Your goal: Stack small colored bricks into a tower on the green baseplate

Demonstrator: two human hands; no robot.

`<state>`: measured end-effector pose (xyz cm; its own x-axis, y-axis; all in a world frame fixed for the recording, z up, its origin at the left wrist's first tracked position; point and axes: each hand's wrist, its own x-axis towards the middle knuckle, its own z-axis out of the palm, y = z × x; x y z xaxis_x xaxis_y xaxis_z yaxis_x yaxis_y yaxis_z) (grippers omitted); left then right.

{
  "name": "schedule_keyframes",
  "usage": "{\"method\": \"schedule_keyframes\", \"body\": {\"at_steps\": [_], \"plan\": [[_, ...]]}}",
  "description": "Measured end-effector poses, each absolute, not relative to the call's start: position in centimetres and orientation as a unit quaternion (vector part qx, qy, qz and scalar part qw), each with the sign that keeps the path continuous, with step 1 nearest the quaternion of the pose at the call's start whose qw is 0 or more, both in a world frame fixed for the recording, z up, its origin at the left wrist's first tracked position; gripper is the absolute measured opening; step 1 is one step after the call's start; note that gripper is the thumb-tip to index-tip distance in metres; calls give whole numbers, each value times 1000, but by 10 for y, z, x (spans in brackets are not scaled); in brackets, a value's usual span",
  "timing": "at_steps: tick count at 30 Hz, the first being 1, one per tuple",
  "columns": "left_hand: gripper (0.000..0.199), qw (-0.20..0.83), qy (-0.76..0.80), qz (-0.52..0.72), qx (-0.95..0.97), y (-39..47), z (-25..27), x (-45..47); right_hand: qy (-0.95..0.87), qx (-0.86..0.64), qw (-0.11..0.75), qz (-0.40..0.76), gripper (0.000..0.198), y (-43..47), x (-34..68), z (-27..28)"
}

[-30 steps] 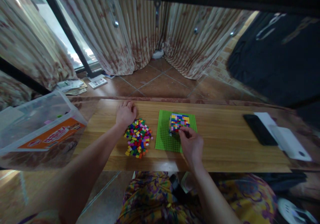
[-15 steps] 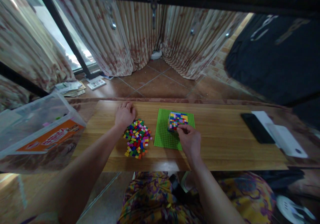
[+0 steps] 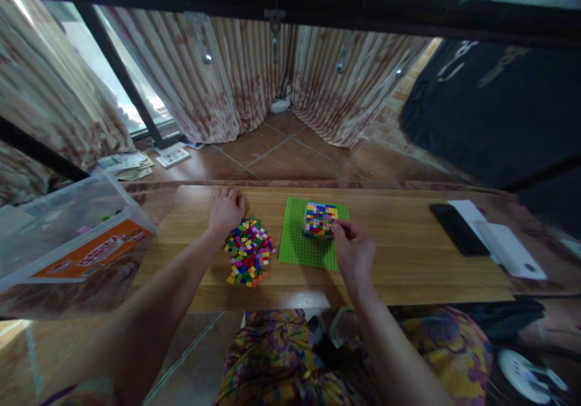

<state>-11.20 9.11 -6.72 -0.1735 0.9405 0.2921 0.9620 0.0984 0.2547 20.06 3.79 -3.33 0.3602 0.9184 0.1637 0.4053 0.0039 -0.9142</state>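
Observation:
On the green baseplate (image 3: pixel 295 242) sits a block built of small multicoloured bricks (image 3: pixel 320 219). My right hand (image 3: pixel 356 252) is at the block's right front corner, thumb and finger pinched together. Whatever lies between those fingertips, if anything, is too small to make out. My left hand (image 3: pixel 227 211) rests on the table with its fingers stretched out flat, holding nothing visible. Just in front of it spreads a pile of loose coloured bricks (image 3: pixel 249 252), to the left of the baseplate.
The wooden table (image 3: pixel 399 242) carries a black phone (image 3: pixel 459 229) and a white box-like item (image 3: pixel 515 252) at its right end. To the left stands a clear plastic bin (image 3: pixel 131 203) with an orange label. Papers (image 3: pixel 124 165) lie on the floor beyond.
My right hand has shifted right, from the block's front edge to its right front corner, uncovering more of the top. The left hand stays put. The camera view has tilted slightly.

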Motion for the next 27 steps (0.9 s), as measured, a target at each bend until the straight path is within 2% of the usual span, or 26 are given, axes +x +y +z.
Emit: {"method": "schedule_keyframes", "body": {"at_steps": [7, 13, 17, 27], "plan": [[35, 28, -746, -194, -636, 91, -66, -111, -664, -604, 425, 115, 31, 93, 192, -6], [36, 33, -745, -185, -640, 91, -67, -113, -759, -582, 280, 86, 27, 135, 165, -17], [36, 30, -746, -187, -638, 92, -67, -112, -776, -597, 182, 90, 32, 137, 158, -29], [35, 16, -750, -194, -632, 90, -65, -109, -815, -562, 123, 67, 36, 125, 166, -28]]}}
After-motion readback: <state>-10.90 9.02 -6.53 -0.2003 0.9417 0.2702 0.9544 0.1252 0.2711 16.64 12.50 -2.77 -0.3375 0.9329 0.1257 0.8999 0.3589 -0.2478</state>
